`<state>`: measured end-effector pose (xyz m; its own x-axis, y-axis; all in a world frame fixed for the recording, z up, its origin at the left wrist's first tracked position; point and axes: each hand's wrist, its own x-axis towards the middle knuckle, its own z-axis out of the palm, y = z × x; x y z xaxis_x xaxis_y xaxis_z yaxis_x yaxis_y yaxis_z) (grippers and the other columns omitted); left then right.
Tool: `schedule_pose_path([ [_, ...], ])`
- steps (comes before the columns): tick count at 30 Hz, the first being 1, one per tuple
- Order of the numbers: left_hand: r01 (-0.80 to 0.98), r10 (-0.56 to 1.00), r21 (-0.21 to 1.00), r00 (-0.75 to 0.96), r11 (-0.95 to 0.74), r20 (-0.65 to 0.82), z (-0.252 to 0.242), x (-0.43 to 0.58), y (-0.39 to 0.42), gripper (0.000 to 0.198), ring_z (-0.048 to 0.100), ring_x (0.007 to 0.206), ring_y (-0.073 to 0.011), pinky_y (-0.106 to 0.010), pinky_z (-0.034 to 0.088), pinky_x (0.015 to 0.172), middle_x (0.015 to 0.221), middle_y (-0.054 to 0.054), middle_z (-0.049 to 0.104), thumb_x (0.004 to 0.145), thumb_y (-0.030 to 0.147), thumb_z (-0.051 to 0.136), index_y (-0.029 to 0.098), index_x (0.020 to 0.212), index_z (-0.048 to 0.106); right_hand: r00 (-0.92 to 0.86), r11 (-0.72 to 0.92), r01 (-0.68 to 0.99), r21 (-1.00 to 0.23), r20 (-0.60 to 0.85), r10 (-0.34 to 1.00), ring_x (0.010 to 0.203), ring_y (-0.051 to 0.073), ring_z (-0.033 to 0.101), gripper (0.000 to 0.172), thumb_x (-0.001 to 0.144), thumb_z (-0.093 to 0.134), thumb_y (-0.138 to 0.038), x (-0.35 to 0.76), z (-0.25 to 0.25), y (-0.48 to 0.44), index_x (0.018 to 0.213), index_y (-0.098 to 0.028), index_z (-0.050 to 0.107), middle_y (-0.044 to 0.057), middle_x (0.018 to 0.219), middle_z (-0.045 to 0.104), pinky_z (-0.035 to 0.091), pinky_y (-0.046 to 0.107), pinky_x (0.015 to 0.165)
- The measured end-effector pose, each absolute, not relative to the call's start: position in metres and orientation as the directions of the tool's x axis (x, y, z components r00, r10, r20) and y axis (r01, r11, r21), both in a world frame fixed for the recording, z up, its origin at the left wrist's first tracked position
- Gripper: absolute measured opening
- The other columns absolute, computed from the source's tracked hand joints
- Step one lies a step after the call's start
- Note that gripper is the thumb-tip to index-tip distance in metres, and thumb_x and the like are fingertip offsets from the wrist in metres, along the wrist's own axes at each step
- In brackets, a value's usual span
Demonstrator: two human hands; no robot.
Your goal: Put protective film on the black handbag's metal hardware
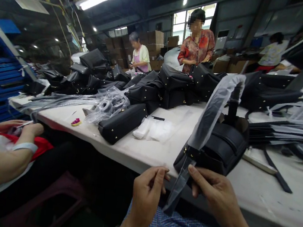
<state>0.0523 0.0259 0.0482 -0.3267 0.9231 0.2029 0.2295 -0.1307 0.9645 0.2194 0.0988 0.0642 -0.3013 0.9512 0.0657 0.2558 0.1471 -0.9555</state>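
Note:
A black handbag (221,147) stands at the near edge of the white table (269,197), its strap rising upright inside a long clear plastic sleeve (214,107). The sleeve's lower end hangs below the table edge, between my hands. My right hand (213,191) pinches the sleeve and strap end beside the bag's lower corner. My left hand (147,195) is closed just left of the sleeve's tail, fingertips touching it.
A second black bag (122,122) lies on the table beside white plastic packets (153,129) and a bundle of clear sleeves (107,103). Many black bags (172,86) pile at the far side. A seated person's arm (1,160) is at left; other people stand behind.

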Motion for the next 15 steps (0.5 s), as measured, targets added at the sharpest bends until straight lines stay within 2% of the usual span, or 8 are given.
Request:
schedule_pose_path([
  [2, 0.085, 0.968, 0.996, -0.246, -0.018, 0.038, 0.052, 0.054, 0.032, 0.04, 0.065, 0.066, -0.0144, -0.021, 0.053, 0.061, 0.08, -0.007, 0.072, 0.1, 0.045, 0.052, 0.012, 0.092, 0.073, -0.306, 0.196, 0.285, -0.938, 0.104, 0.946, 0.044, 0.014, 0.052, 0.054, 0.092, 0.056, -0.058, 0.22, 0.062, 0.099, 0.053, -0.021, 0.063, -0.001, 0.042, 0.054, 0.037, 0.024, 0.046],
  [4, -0.029, 0.992, 0.998, -0.106, 0.062, -0.065, 0.054, 0.058, 0.039, 0.043, 0.067, 0.071, -0.0163, -0.022, 0.053, 0.065, 0.076, -0.007, 0.071, 0.096, 0.049, 0.057, 0.011, 0.087, 0.073, -0.313, 0.286, 0.323, -0.902, 0.184, 0.932, 0.045, 0.015, 0.056, 0.05, 0.094, 0.055, -0.053, 0.22, 0.059, 0.1, 0.057, -0.021, 0.066, -0.001, 0.047, 0.058, 0.039, 0.025, 0.046],
  [7, -0.181, 0.984, 0.969, -0.021, 0.168, -0.175, 0.052, 0.067, 0.045, 0.041, 0.063, 0.061, -0.0127, -0.02, 0.051, 0.058, 0.073, -0.005, 0.069, 0.087, 0.051, 0.069, 0.01, 0.09, 0.073, -0.331, 0.469, 0.394, -0.79, 0.354, 0.875, 0.062, 0.019, 0.069, 0.036, 0.097, 0.056, -0.042, 0.222, 0.056, 0.098, 0.073, -0.022, 0.075, 0.001, 0.069, 0.074, 0.048, 0.027, 0.06],
  [9, -0.218, 0.978, 0.957, -0.04, 0.189, -0.202, 0.047, 0.071, 0.046, 0.044, 0.058, 0.056, -0.01, -0.017, 0.045, 0.048, 0.075, -0.005, 0.068, 0.08, 0.051, 0.076, 0.01, 0.094, 0.073, -0.378, 0.561, 0.418, -0.715, 0.424, 0.823, 0.071, 0.019, 0.072, 0.03, 0.098, 0.056, -0.035, 0.226, 0.057, 0.094, 0.08, -0.022, 0.077, 0.002, 0.079, 0.077, 0.051, 0.028, 0.067],
  [12, -0.178, 0.968, 0.97, -0.157, 0.166, -0.194, 0.038, 0.074, 0.046, 0.053, 0.05, 0.048, -0.0073, -0.015, 0.032, 0.038, 0.073, -0.004, 0.069, 0.071, 0.055, 0.082, 0.011, 0.099, 0.074, -0.408, 0.608, 0.425, -0.671, 0.458, 0.79, 0.067, 0.017, 0.07, 0.028, 0.099, 0.054, -0.03, 0.246, 0.066, 0.093, 0.085, -0.021, 0.076, 0.002, 0.077, 0.075, 0.051, 0.026, 0.063],
  [13, -0.159, 0.958, 0.974, -0.213, 0.158, -0.19, 0.035, 0.074, 0.047, 0.055, 0.047, 0.046, -0.0064, -0.015, 0.031, 0.037, 0.071, -0.004, 0.069, 0.069, 0.056, 0.083, 0.011, 0.1, 0.075, -0.361, 0.6, 0.452, -0.66, 0.48, 0.799, 0.067, 0.016, 0.07, 0.026, 0.099, 0.054, -0.029, 0.259, 0.069, 0.096, 0.086, -0.021, 0.076, 0.002, 0.076, 0.075, 0.051, 0.026, 0.063],
  [15, -0.134, 0.93, 0.981, -0.324, 0.139, -0.176, 0.028, 0.073, 0.049, 0.056, 0.048, 0.046, -0.0066, -0.016, 0.036, 0.04, 0.074, -0.004, 0.073, 0.066, 0.056, 0.085, 0.013, 0.101, 0.076, -0.158, 0.539, 0.578, -0.612, 0.564, 0.81, 0.075, 0.018, 0.071, 0.022, 0.098, 0.055, -0.031, 0.297, 0.075, 0.108, 0.092, -0.022, 0.075, 0.003, 0.083, 0.076, 0.054, 0.027, 0.071],
])
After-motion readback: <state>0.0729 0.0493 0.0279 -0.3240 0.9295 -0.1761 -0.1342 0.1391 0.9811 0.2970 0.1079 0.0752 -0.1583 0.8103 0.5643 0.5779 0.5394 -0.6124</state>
